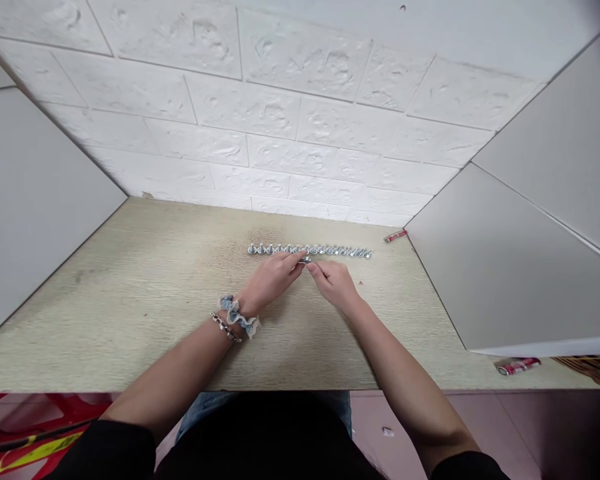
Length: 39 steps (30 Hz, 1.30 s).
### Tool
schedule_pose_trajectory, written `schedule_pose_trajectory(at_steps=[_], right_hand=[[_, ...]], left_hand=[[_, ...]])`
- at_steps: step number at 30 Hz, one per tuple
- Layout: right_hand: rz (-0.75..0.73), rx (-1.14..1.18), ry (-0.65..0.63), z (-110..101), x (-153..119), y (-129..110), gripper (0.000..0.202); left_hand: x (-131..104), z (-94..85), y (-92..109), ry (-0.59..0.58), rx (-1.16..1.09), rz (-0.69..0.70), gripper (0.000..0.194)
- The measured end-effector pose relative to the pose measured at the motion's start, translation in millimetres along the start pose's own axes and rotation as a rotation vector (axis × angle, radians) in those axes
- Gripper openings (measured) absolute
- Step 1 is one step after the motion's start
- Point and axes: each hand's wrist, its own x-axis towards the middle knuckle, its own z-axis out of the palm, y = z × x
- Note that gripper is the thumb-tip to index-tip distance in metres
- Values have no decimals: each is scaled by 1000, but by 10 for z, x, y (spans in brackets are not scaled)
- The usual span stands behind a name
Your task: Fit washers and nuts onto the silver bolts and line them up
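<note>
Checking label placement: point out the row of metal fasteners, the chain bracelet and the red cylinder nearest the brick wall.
Row of metal fasteners point(315, 250): head view, on a piece near its middle.
Chain bracelet point(225, 327): head view, on its middle links.
Red cylinder nearest the brick wall point(395, 237): head view, on its side.

The screws point(336, 251) are silver, the streaked tabletop point(155, 300) beige, the wall point(275, 117) white.

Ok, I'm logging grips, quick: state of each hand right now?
Left hand: closed, fingertips on a small metal piece.
Right hand: closed, thumb at the same piece; exact grip too small to tell.
</note>
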Motion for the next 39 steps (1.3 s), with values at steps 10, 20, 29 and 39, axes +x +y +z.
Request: schedule_pose_trajectory(at_steps=[10, 20, 29, 39], right_hand=[[-150, 99, 191, 38, 33, 43, 24], [-67, 85, 84, -3, 39, 23, 15], [36, 83, -58, -9, 39, -20, 30], [144, 43, -173, 3, 23, 1, 58]], left_hand=[[11, -5, -1, 38, 7, -9, 28], [-8, 19, -15, 14, -7, 4, 30], [-20, 73, -3, -13, -61, 78, 28], [-8, 51, 14, 3, -40, 53, 27]])
